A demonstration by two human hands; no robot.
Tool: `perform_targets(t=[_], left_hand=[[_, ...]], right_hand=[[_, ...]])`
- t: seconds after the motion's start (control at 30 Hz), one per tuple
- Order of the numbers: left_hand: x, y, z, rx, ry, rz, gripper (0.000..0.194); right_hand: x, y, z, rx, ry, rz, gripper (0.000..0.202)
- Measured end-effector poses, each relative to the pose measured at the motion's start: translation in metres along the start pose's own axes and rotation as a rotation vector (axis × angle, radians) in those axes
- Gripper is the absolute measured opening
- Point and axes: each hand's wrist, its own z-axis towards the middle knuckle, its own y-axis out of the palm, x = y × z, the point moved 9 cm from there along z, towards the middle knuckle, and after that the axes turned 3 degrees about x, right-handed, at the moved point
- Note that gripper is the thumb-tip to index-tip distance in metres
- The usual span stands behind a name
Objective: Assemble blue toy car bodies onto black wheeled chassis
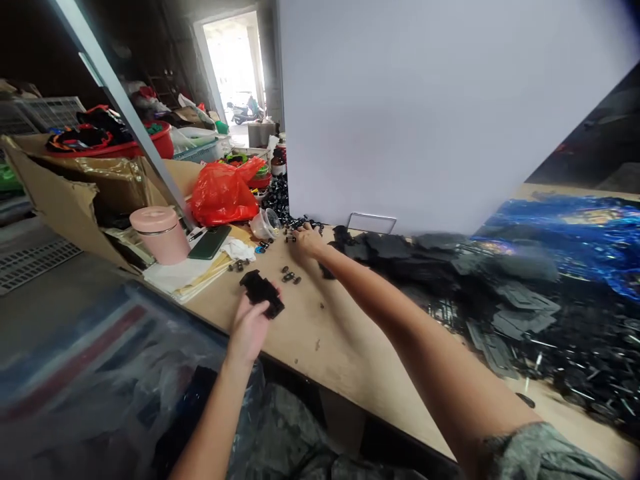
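Note:
My left hand (pixel 251 319) is closed around a black plastic toy car chassis (pixel 262 292), held just above the near edge of the wooden table (pixel 320 333). Further off, my right hand (pixel 309 240) reaches to the far side of the table with its fingers bent together. Small black wheel pieces (pixel 291 237) are right beside those fingertips; whether one is gripped is too small to make out. Between the two hands lie wheels on short axles (pixel 291 275), and another wheel set (pixel 239 265) is left of the chassis. A clear plastic cup (pixel 265 225) lies tipped near my right hand.
A large white board (pixel 390 120) stands behind the table. Flat black parts (pixel 390 250) and piled black pieces (pixel 590 373) spread along the right. At left are a pink container (pixel 161 235), a dark phone (pixel 210 243), a red plastic bag (pixel 225 192) and a cardboard box (pixel 55 193).

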Motion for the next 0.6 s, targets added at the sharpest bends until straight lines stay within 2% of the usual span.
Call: perform_targets(t=[0.13, 0.2, 0.27, 0.33, 0.43, 0.53, 0.6], left_hand=[[0.001, 0.004, -0.011, -0.047, -0.031, 0.029, 0.048], [0.000, 0.005, -0.016, -0.043, -0.061, 0.042, 0.043], [-0.002, 0.003, -0.021, -0.033, -0.095, 0.062, 0.041], [-0.004, 0.000, -0.027, -0.023, -0.137, 0.090, 0.042], [-0.014, -0.001, -0.039, -0.041, -0.261, 0.178, 0.041], [-0.027, 0.015, -0.053, -0.196, -0.383, 0.302, 0.046], [-0.033, 0.035, -0.059, -0.350, -0.402, 0.382, 0.061]], right_hand=[[-0.010, 0.010, 0.002, -0.031, -0.051, -0.085, 0.030], [-0.016, 0.003, -0.011, -0.036, -0.098, -0.095, 0.024], [-0.019, -0.012, -0.038, -0.031, -0.138, -0.096, 0.027], [-0.018, -0.031, -0.080, -0.019, -0.157, -0.101, 0.028], [-0.009, -0.051, -0.164, -0.004, -0.111, -0.135, 0.028], [-0.010, -0.060, -0.250, 0.080, -0.083, -0.271, 0.028], [-0.018, -0.055, -0.294, 0.072, -0.088, -0.332, 0.027]])
